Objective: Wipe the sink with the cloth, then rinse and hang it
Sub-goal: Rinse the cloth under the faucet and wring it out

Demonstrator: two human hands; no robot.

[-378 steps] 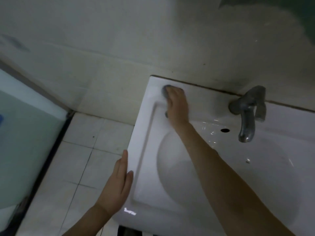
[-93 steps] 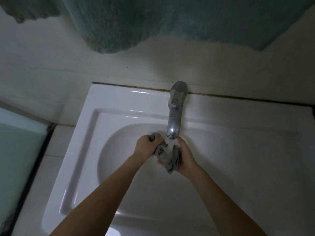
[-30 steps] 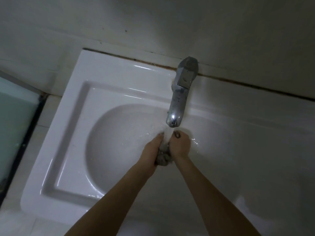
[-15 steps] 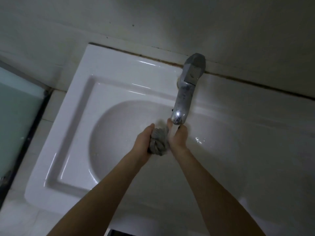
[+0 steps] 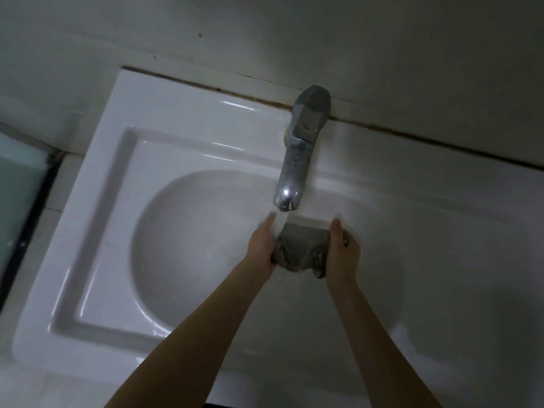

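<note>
A wet grey cloth (image 5: 300, 248) is stretched between my two hands over the bowl of the white sink (image 5: 126, 184). My left hand (image 5: 262, 248) grips its left end and my right hand (image 5: 343, 254) grips its right end. Both hands sit just below the spout of the metal tap (image 5: 294, 172). A faint stream of water falls from the spout onto the cloth's upper edge.
The sink's back edge meets a pale tiled wall (image 5: 294, 39) along a dark grout line. A frosted glass panel with a dark frame (image 5: 20, 184) stands at the left, over floor tiles.
My hands have moved apart and spread the bunched cloth wider under the tap; half a second ago it was squeezed into a ball between them.
</note>
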